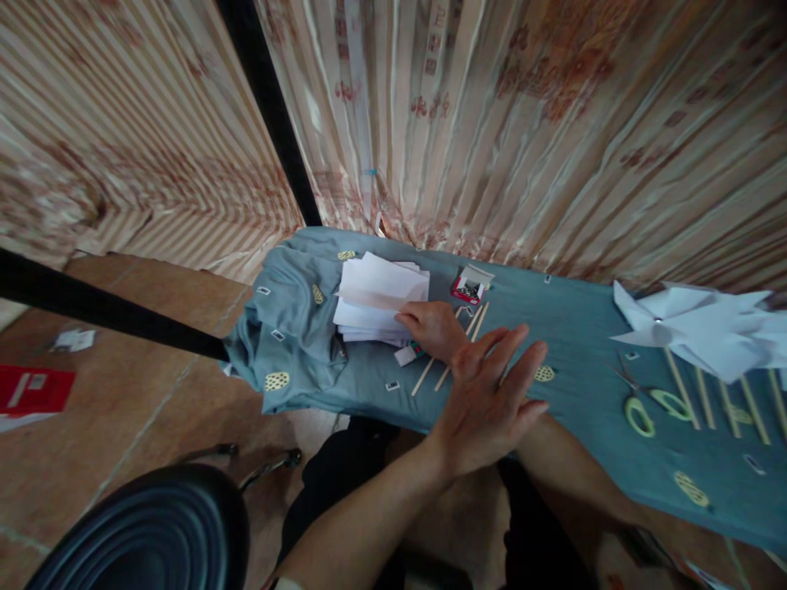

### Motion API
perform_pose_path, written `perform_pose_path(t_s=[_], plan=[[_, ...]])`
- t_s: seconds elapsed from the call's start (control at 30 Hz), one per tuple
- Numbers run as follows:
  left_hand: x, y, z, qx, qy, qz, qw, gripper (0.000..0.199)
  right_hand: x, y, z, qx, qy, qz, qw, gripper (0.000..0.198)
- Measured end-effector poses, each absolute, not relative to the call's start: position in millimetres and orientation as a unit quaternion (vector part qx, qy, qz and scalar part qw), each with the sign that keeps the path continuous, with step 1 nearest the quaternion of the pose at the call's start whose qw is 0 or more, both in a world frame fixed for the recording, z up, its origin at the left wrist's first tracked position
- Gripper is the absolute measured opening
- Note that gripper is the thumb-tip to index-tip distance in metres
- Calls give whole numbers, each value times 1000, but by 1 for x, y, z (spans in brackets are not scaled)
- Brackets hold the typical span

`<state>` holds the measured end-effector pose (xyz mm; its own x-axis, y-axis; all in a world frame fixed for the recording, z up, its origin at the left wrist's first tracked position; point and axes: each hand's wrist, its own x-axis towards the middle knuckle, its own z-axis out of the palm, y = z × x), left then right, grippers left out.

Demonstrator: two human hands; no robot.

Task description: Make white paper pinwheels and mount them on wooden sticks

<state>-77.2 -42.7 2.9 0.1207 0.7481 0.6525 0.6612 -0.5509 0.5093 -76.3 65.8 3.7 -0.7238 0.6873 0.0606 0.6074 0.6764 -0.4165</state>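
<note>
My forearms cross over the cloth-covered table. My right hand [434, 329] reaches left to a stack of white paper [387, 283], fingers closed at its right edge, pinching a sheet of paper. My left hand [485, 401] is held palm down above the right wrist, its fingers apart and holding nothing. Beside the right hand lie a small white-capped tube [407, 354], partly hidden, and thin wooden sticks [424, 377]. Behind them stands an open red-and-white box [470, 284] with small dark items inside.
Several white paper pinwheels [707, 328] on sticks lie at the right of the table. Near them are scissors [640, 416] with yellow-green handles. A black stool [147, 533] stands at lower left, black poles [270, 106] at left, and a patterned curtain [492, 123] hangs behind.
</note>
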Motion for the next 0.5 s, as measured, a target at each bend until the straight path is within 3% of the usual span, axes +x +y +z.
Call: perform_pose_path(t_s=[0.17, 0.3, 0.4, 0.5], plan=[[-78, -44, 7, 761, 482, 433, 36, 55, -72, 73, 5, -350, -894, 241, 139, 20], [-73, -53, 19, 786, 456, 414, 60, 45, -56, 80, 10, -326, -822, 386, 264, 21], [-62, -66, 17, 852, 361, 359, 120, 31, -36, 74, 45, -313, -748, 491, 319, 27], [-51, -79, 6, 889, 309, 290, 175, 42, -9, 52, 90, -287, -749, 504, 322, 33]])
